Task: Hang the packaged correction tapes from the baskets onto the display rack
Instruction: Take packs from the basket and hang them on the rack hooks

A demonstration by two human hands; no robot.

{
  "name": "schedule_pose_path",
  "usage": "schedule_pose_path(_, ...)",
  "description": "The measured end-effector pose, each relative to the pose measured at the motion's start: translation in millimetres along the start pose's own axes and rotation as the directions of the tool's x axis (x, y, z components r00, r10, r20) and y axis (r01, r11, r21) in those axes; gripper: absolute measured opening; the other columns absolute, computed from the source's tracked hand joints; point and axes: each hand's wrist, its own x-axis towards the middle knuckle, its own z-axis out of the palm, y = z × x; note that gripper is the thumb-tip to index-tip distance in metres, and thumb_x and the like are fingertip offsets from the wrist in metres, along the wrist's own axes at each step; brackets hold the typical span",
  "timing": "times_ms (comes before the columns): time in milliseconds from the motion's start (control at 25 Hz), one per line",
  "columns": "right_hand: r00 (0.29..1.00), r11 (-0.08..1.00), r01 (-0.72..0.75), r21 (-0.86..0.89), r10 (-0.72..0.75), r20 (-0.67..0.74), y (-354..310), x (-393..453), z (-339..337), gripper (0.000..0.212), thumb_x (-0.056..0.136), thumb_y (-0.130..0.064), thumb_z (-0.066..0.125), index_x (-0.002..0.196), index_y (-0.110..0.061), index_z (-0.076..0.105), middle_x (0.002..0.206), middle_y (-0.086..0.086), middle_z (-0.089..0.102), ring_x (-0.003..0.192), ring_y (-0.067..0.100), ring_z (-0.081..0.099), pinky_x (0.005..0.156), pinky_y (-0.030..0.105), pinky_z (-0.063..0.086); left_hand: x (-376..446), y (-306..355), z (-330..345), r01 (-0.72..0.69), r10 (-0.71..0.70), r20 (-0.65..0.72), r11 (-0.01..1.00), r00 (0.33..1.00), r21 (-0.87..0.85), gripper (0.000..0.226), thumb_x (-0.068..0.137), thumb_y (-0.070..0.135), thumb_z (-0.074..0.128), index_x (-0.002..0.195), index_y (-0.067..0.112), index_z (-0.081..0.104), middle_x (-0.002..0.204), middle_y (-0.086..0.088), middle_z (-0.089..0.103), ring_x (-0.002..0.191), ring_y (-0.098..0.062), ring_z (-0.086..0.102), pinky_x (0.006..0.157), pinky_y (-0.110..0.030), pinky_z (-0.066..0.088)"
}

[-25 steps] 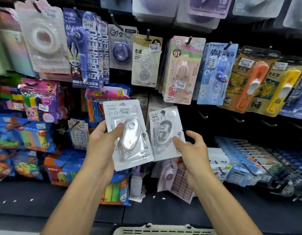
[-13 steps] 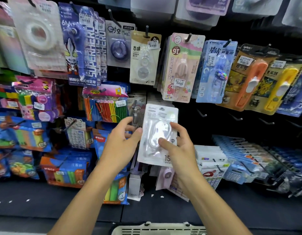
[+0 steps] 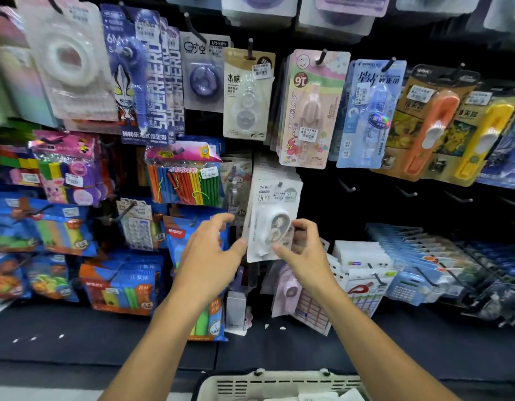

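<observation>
A white packaged correction tape point(image 3: 272, 218) hangs from a hook point(image 3: 279, 184) in the rack's middle row, in front of several identical packs. My right hand point(image 3: 304, 253) pinches its lower right corner, thumb on the front and fingers curled round the edge. My left hand point(image 3: 212, 253) is just left of it, fingers spread and relaxed, thumb tip touching the pack's lower left edge. The rim of a cream basket point(image 3: 279, 382) shows at the bottom, with white packs partly visible inside.
Other correction tapes hang in the row above: a beige pack point(image 3: 247, 94), a pink pack point(image 3: 311, 108), a blue pack point(image 3: 369, 111). Several bare hooks point(image 3: 347, 186) stick out to the right. Coloured counting sticks point(image 3: 186, 180) hang left. Calculators point(image 3: 406, 287) lie lower right.
A second ago each hand held one pack. They were brought together and raised, and the pack now hangs on the hook. My left hand has let go of it.
</observation>
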Motion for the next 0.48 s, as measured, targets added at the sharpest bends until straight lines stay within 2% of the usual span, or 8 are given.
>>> schedule_pose_path(80, 1.000, 0.999, -0.021, -0.042, 0.021, 0.000, 36, -31, -6, 0.050, 0.089, -0.024, 0.075, 0.129, -0.036, 0.047, 0.126, -0.023, 0.055, 0.110, -0.009, 0.056, 0.089, 0.014, 0.049, -10, -8, 9, -0.036, 0.020, 0.088, 0.981, 0.996, 0.190, 0.047, 0.095, 0.033, 0.064, 0.140, 0.030, 0.050, 0.140, 0.004, 0.054, 0.130, -0.019, 0.050, 0.108, -0.043, 0.043)
schedule_pose_path(160, 0.992, 0.982, -0.121, -0.146, 0.125, 0.016, 82, -78, -16, 0.032, 0.090, -0.021, 0.073, 0.114, -0.036, 0.057, 0.118, -0.015, 0.063, 0.095, -0.004, 0.063, 0.080, 0.012, 0.049, -21, -14, 21, -0.133, 0.027, 0.274, 0.917, 0.961, 0.376, 0.046, 0.094, 0.035, 0.063, 0.138, 0.027, 0.051, 0.133, -0.001, 0.059, 0.125, -0.024, 0.055, 0.103, -0.041, 0.045)
schedule_pose_path(200, 0.977, 0.957, -0.190, -0.219, 0.207, 0.057, 108, -106, -22, 0.022, 0.091, -0.020, 0.072, 0.105, -0.033, 0.060, 0.110, -0.008, 0.067, 0.085, 0.002, 0.066, 0.074, 0.013, 0.049, -30, -19, 30, -0.202, -0.005, 0.414, 0.868, 0.910, 0.454, 0.046, 0.094, 0.037, 0.063, 0.137, 0.027, 0.052, 0.130, -0.002, 0.061, 0.121, -0.026, 0.057, 0.100, -0.040, 0.047)
schedule_pose_path(240, 0.949, 0.911, -0.243, -0.333, 0.294, 0.112, 132, -133, -29, 0.013, 0.092, -0.021, 0.070, 0.099, -0.029, 0.063, 0.101, -0.002, 0.070, 0.080, 0.009, 0.067, 0.070, 0.017, 0.050, -42, -26, 42, -0.293, -0.056, 0.562, 0.809, 0.825, 0.511, 0.046, 0.094, 0.039, 0.063, 0.137, 0.028, 0.052, 0.129, -0.003, 0.062, 0.119, -0.027, 0.058, 0.099, -0.038, 0.048)
schedule_pose_path(280, 0.910, 0.846, -0.264, -0.463, 0.377, 0.170, 153, -158, -37, 0.004, 0.094, -0.023, 0.068, 0.097, -0.024, 0.065, 0.097, 0.001, 0.072, 0.082, 0.015, 0.069, 0.071, 0.024, 0.050, -56, -37, 57, -0.376, -0.123, 0.677, 0.753, 0.726, 0.540, 0.046, 0.094, 0.040, 0.062, 0.137, 0.029, 0.052, 0.130, -0.003, 0.062, 0.119, -0.027, 0.058, 0.098, -0.037, 0.048)
schedule_pose_path(320, 0.870, 0.767, -0.247, -0.592, 0.445, 0.214, 171, -176, -44, 0.006, 0.096, -0.025, 0.064, 0.098, -0.020, 0.067, 0.095, 0.003, 0.074, 0.086, 0.020, 0.069, 0.072, 0.028, 0.050, -74, -53, 73, -0.433, -0.191, 0.747, 0.713, 0.637, 0.552, 0.045, 0.094, 0.039, 0.062, 0.137, 0.029, 0.052, 0.131, -0.003, 0.062, 0.119, -0.027, 0.058, 0.097, -0.035, 0.048)
schedule_pose_path(400, 0.805, 0.625, -0.139, -0.769, 0.524, 0.280, 197, -205, -56, 0.013, 0.099, -0.026, 0.056, 0.103, -0.019, 0.066, 0.101, 0.003, 0.074, 0.094, 0.025, 0.067, 0.072, 0.031, 0.047, -116, -95, 102, -0.483, -0.311, 0.796, 0.661, 0.519, 0.574, 0.045, 0.095, 0.029, 0.058, 0.139, 0.029, 0.051, 0.134, -0.004, 0.061, 0.121, -0.028, 0.057, 0.091, -0.031, 0.045)
schedule_pose_path(480, 0.763, 0.559, -0.016, -0.829, 0.542, 0.351, 213, -222, -63, 0.018, 0.096, -0.020, 0.052, 0.112, -0.021, 0.062, 0.114, 0.005, 0.069, 0.102, 0.026, 0.063, 0.076, 0.033, 0.048, -160, -142, 120, -0.486, -0.413, 0.783, 0.621, 0.464, 0.615, 0.057, 0.094, 0.015, 0.053, 0.148, 0.029, 0.043, 0.142, -0.007, 0.055, 0.125, -0.028, 0.055, 0.091, -0.029, 0.045)
